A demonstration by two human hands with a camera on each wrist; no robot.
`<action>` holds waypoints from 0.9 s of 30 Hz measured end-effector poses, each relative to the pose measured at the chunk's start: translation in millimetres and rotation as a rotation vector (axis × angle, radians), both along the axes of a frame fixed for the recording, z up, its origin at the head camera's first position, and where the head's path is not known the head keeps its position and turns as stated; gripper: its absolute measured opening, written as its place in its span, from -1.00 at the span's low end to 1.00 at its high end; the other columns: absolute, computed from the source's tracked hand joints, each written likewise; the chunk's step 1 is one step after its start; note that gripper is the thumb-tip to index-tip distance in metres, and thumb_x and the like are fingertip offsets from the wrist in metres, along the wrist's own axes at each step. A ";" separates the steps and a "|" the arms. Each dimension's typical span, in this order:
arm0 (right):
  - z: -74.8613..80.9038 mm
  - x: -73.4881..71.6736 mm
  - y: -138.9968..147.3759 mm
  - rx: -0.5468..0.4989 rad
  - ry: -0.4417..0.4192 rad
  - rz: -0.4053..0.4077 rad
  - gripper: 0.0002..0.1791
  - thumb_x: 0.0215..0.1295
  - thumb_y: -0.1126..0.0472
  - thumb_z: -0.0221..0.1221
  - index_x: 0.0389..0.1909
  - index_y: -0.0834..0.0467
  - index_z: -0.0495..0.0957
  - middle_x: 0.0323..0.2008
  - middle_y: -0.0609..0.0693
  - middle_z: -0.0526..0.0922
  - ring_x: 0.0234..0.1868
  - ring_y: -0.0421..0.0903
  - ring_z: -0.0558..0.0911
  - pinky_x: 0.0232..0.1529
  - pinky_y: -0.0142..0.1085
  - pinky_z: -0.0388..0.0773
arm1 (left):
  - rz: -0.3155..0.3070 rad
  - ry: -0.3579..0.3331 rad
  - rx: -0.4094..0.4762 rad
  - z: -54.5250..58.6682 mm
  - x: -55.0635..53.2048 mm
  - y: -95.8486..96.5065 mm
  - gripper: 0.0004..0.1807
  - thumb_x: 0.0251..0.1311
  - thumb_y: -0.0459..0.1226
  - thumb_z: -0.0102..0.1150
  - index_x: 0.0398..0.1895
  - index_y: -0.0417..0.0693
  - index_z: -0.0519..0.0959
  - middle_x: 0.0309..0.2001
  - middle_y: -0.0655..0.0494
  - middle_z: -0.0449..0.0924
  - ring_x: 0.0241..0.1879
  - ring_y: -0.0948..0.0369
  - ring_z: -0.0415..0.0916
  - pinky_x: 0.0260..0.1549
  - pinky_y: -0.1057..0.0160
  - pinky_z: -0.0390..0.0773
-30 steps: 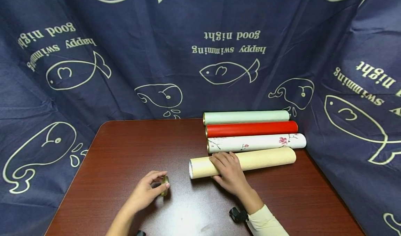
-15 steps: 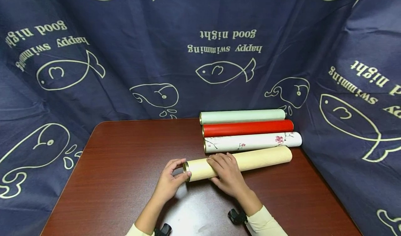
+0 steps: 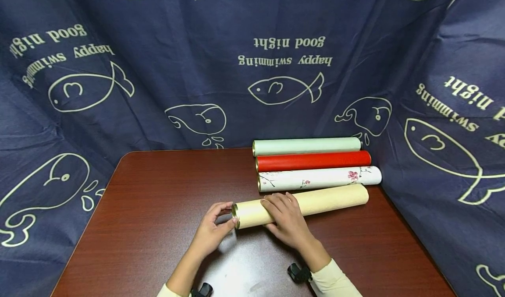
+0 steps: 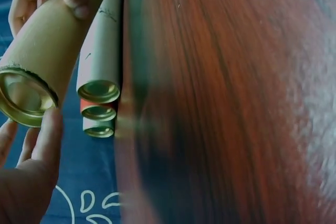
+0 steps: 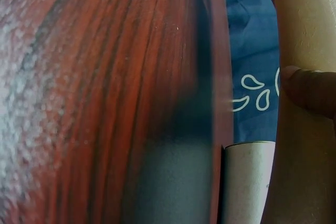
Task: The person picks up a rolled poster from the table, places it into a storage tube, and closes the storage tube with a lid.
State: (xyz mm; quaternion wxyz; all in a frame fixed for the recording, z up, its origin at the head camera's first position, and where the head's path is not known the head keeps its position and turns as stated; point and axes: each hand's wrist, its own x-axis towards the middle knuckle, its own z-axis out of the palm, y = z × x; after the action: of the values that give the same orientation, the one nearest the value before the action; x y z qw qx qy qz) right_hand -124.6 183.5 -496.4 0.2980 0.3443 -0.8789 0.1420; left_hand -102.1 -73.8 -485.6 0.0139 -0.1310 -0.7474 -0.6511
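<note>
A cream cardboard tube (image 3: 331, 199) lies along the table in front of me. My right hand (image 3: 289, 220) grips it from above near its left half, fingers over the top and thumb on the near side. A gold metal cap (image 4: 25, 98) sits at the tube's left end, its recessed face turned outward. My left hand (image 3: 210, 232) pinches this cap's rim, thumb on the near side and fingers on the far side. In the right wrist view, the right thumb (image 5: 307, 90) lies across the tube.
Behind the cream tube lie a white tube with pink blossoms (image 3: 323, 179), a red tube (image 3: 315, 161) and a pale green tube (image 3: 307, 146), side by side. A navy cloth with fish drawings (image 3: 189, 60) hangs around the brown table (image 3: 165, 178).
My left hand has carried the gold cap rightward to the cream tube's open end, where it now sits. My right hand has kept its grip on the tube.
</note>
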 end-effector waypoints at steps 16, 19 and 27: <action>-6.5 0.8 3.3 0.107 -0.024 0.032 -0.16 -0.29 0.02 0.53 0.16 0.10 0.50 0.07 0.01 0.57 0.12 0.09 0.51 0.16 0.17 0.36 | -0.041 -0.145 -0.017 -13.8 4.5 1.1 -0.54 0.23 -0.36 0.32 0.20 -0.21 0.51 0.12 -0.10 0.50 0.11 -0.06 0.51 0.03 0.12 0.58; -5.7 -3.5 9.5 0.134 -0.057 0.051 -0.14 -0.27 -0.01 0.54 0.17 0.11 0.49 0.09 0.02 0.57 0.13 0.10 0.51 0.17 0.16 0.37 | -0.038 -0.186 -0.078 -11.8 4.6 -3.5 -0.54 0.27 -0.25 0.30 0.21 -0.19 0.51 0.12 -0.14 0.52 0.09 -0.05 0.53 -0.08 0.23 0.60; -2.4 -29.5 49.3 0.220 -0.151 0.031 -0.17 -0.16 0.02 0.53 0.21 0.15 0.47 0.10 0.05 0.56 0.12 0.12 0.50 0.18 0.16 0.37 | -0.027 -0.242 -0.116 -3.8 6.3 -29.6 -0.58 0.33 -0.24 0.23 0.17 -0.28 0.49 0.02 -0.24 0.58 -0.07 0.01 0.58 -0.16 0.12 0.64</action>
State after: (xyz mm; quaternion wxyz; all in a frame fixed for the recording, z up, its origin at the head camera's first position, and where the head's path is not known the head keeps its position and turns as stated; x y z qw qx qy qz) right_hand -154.2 232.8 -498.8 0.1889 0.3770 -0.9037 0.0748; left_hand -95.8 -103.5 -489.4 -0.0927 -0.0622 -0.7781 -0.6182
